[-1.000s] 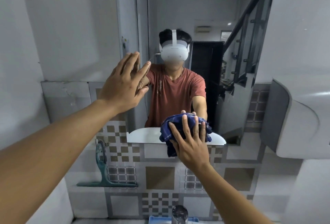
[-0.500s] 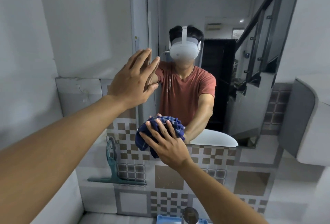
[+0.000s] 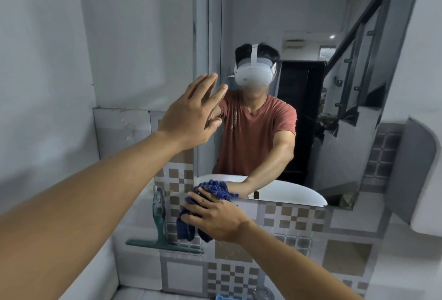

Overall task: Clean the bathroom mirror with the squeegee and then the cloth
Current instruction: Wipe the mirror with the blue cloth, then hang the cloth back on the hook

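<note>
The tall bathroom mirror [image 3: 311, 24] hangs on the wall ahead and reflects a person in a red shirt. My right hand [image 3: 215, 216] presses a bunched dark blue cloth [image 3: 191, 223] against the mirror's lower left corner, the cloth partly overhanging the tiles below. My left hand [image 3: 191, 115] is raised with fingers spread, flat at the mirror's left edge, holding nothing. The green squeegee [image 3: 160, 228] hangs on the tiled wall to the left of the cloth, blade down.
A white wall-mounted fixture [image 3: 421, 180] juts out at the right. Checkered brown and grey tiles [image 3: 294, 228] cover the wall below the mirror. A tap top [image 3: 263, 293] and a blue item [image 3: 222, 297] show at the bottom edge.
My right hand has swept the cloth leftward along the mirror's bottom edge to the lower left corner. My left hand stays raised at the mirror's left edge. The view shifted left.
</note>
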The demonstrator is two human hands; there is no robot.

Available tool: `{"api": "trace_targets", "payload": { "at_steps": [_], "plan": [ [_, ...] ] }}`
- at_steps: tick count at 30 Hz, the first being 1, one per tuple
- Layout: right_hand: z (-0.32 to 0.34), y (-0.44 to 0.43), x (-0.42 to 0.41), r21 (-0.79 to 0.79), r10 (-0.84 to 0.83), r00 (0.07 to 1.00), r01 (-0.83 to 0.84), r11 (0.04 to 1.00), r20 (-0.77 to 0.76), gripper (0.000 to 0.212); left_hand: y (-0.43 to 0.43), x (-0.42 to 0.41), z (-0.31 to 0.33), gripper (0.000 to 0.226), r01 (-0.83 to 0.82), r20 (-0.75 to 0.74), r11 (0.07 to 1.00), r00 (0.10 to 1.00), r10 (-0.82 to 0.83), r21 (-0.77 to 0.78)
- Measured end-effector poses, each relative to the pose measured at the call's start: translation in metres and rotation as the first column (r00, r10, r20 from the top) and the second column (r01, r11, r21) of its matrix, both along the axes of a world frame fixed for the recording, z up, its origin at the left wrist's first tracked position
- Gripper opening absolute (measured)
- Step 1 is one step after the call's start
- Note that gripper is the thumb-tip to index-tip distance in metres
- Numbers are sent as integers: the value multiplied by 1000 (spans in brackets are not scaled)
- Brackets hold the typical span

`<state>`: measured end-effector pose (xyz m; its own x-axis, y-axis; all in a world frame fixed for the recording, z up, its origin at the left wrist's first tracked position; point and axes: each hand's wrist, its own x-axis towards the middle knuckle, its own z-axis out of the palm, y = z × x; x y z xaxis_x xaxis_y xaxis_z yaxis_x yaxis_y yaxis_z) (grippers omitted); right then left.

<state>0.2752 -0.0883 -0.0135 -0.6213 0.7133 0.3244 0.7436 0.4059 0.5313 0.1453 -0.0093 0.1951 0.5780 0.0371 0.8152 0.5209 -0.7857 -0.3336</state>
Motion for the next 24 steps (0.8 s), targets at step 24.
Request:
{"api": "trace_targets", "payload": {
  "at_steps": [24],
  "plan": [
    [129,-111,-61,-29,-248,-591,-354,935,-767,27,-73,-78,-58,13,311,280,107,931,-236,-944]
  ]
}}
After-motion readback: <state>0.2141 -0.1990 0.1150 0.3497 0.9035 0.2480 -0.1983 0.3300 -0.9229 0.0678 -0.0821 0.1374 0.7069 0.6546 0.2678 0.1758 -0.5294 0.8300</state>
